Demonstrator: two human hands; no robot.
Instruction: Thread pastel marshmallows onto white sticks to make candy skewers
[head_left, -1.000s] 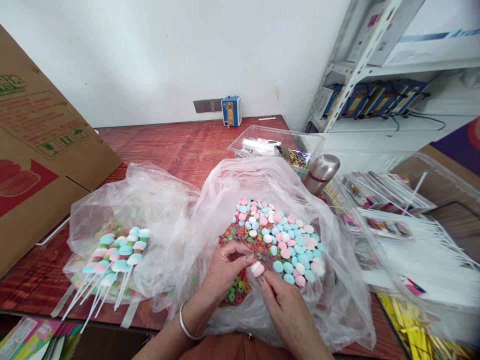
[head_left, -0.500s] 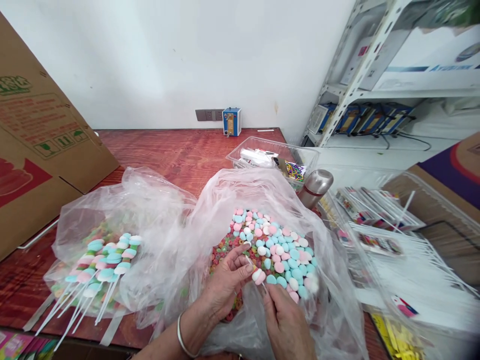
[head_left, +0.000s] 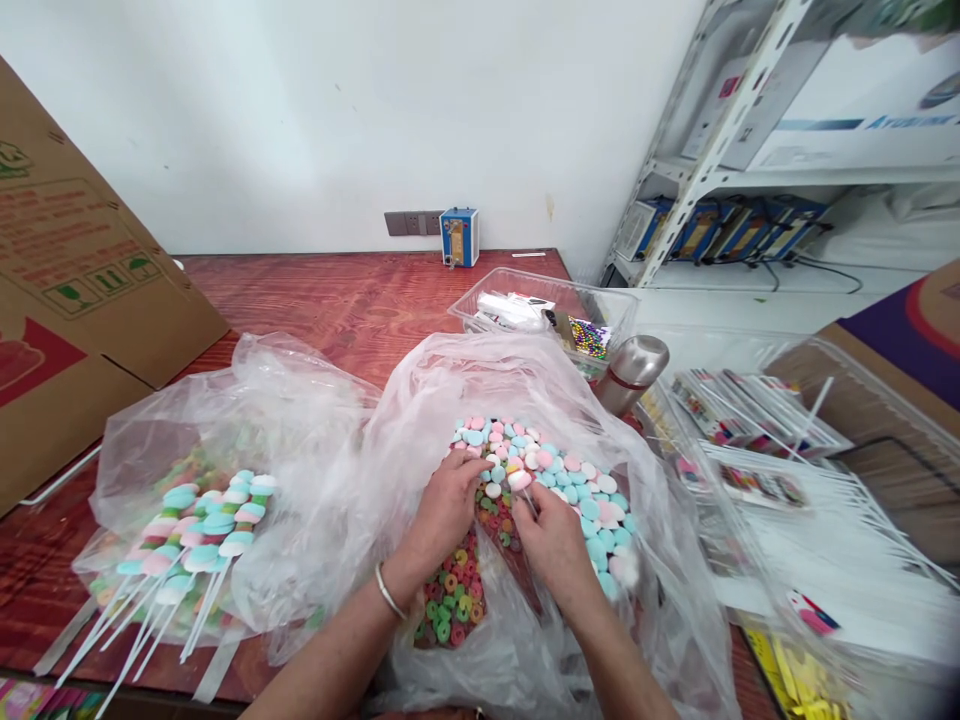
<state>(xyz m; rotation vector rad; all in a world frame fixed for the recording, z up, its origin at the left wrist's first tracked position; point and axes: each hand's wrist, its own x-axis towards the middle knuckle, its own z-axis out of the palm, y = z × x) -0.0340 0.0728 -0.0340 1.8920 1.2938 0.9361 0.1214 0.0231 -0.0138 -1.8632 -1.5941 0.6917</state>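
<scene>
My right hand (head_left: 551,530) is closed on a white stick, with a pink-and-white marshmallow (head_left: 520,480) threaded near its upper end and a small yellow-red piece above it. To its left, my left hand (head_left: 448,505) reaches into the pile, fingers bent together and fingertips beside white and blue marshmallows (head_left: 495,475). Whatever is between those fingertips is hidden. Pastel marshmallows (head_left: 592,515) and coloured gummy rings (head_left: 454,600) lie in an opened clear plastic bag (head_left: 405,400) under both hands.
Finished-looking candy skewers (head_left: 206,530) rest on another plastic bag (head_left: 300,400) at the left. A cardboard box (head_left: 90,270) stands behind them. A steel flask (head_left: 634,375), a clear tray (head_left: 480,295) and a bin of white sticks (head_left: 840,560) are on the right.
Both hands have moved forward, up the picture, over the pile. My left hand has drawn away from the stick toward the marshmallows, while my right keeps the skewer. More gummy rings show.
</scene>
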